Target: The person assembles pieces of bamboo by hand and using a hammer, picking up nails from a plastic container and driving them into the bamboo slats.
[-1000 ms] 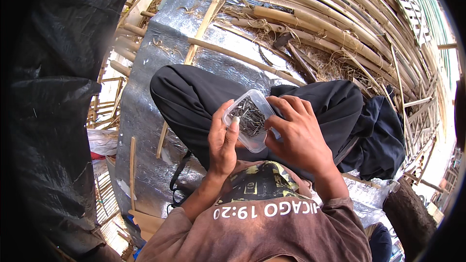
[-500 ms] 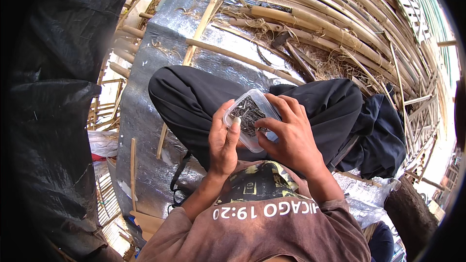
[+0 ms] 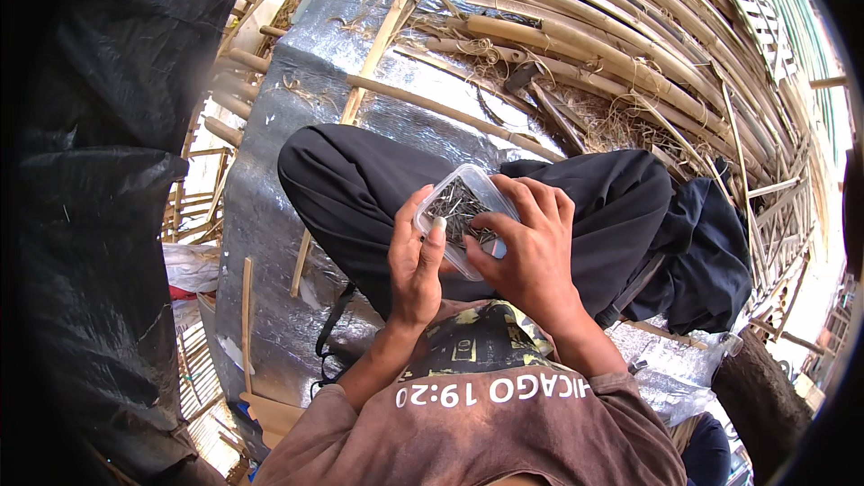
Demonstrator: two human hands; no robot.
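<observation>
We held a small clear tub (image 3: 463,216) over our lap, near the middle of the view, just above the dark trousers (image 3: 360,180). It was tilted a little, open side up, and held a loose heap of thin dark nails (image 3: 457,207); how many we could not tell. Our left hand (image 3: 416,265) gripped the tub from 7 o'clock, thumb laid along its near rim and fingers hidden beneath it. Our right hand (image 3: 531,252) closed on the tub from 4 o'clock, with the fingers curled over the far edge and the thumb pressed against the near wall. Both hands touched the tub and sat just beside each other.

At 12 o'clock from the tub lay a silver foil sheet (image 3: 297,117) crossed by bamboo slats (image 3: 423,108). Toward 1 o'clock, a stack of bamboo poles (image 3: 612,45) ran off with dry fibres among them. At 9 o'clock hung black plastic sheeting (image 3: 99,171).
</observation>
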